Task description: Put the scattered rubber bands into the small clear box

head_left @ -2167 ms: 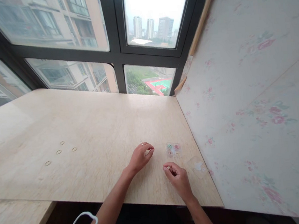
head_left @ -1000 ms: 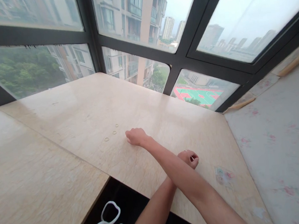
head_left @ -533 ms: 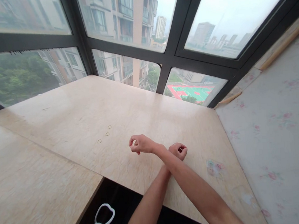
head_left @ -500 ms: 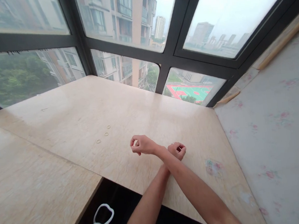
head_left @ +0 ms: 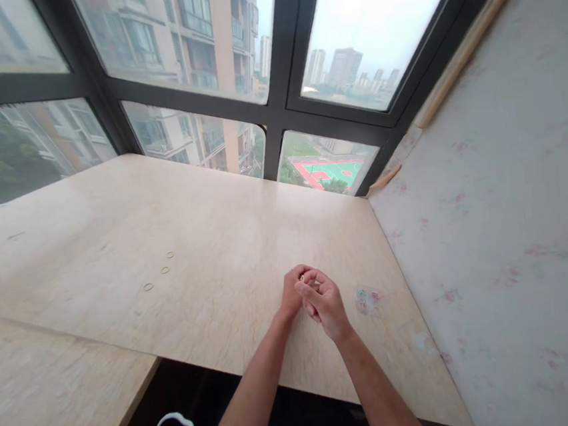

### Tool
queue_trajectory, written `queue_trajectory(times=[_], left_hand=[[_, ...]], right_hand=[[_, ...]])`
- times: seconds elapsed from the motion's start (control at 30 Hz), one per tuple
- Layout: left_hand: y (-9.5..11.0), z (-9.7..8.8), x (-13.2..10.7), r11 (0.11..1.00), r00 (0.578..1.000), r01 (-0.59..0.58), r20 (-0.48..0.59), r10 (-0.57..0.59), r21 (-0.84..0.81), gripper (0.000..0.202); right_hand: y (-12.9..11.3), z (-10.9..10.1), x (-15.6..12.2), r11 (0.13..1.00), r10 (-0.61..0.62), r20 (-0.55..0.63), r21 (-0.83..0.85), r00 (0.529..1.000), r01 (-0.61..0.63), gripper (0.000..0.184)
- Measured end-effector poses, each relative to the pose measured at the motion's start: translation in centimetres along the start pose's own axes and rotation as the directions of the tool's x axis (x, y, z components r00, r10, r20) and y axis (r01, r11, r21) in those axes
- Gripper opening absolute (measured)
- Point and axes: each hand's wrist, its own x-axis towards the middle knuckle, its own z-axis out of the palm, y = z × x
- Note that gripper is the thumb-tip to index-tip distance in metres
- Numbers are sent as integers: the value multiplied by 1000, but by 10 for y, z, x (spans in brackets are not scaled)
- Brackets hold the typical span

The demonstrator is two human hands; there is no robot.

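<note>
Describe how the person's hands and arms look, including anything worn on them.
The left hand and right hand have no gloves. Both forearms are bare to the picture's lower edge, with no sleeve, watch or bracelet showing. Whether any ring is worn is unclear.

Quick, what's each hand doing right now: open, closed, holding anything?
Right hand: closed in a pinch, apparently on a small ring.
Left hand: partly hidden behind the other; cannot tell.

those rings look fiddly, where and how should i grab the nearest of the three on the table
Probably pinch the near rim of the nearest ring from above: it looks a thin hoop lying flat, with the other two rings beyond it.
</note>
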Motion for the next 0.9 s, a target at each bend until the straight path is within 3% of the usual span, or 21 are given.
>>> queue_trajectory(times=[0.1, 0.23, 0.4, 0.47, 0.57, 0.8, 0.9], left_hand=[[2, 3, 7, 997, 999, 34, -13, -35, -66, 19], [3, 7, 10, 991, 997, 79, -3, -80, -112, 21], [5, 5, 8, 991, 996, 86, -4, -87, -99, 21], [6, 5, 8, 990, 995, 97, -2, -98, -99, 21], [8, 5, 8, 988, 993, 119, 4, -119, -97, 22], [6, 4, 8, 991, 994, 112, 5, -112, -78, 23], [5, 4, 9, 992, 994, 107, 2, -108, -67, 23]], right_hand=[[1, -40, -26, 999, 34, -159, -19, 987, -37, 33], [3, -97, -61, 994, 25, -372, -90, 928, -63, 35], [7, -144, -86, 983, -47, -632, -166, 773, -76, 38], [8, -153, -86, 962, -114, -693, -255, 711, -93, 38], [14, -159, -81, 907, -223, -701, -404, 678, -120, 38], [29, -159, -72, 746, -353, -614, -640, 705, -184, 37], [33, -157, -76, 748, -352, -595, -643, 723, -164, 39]])
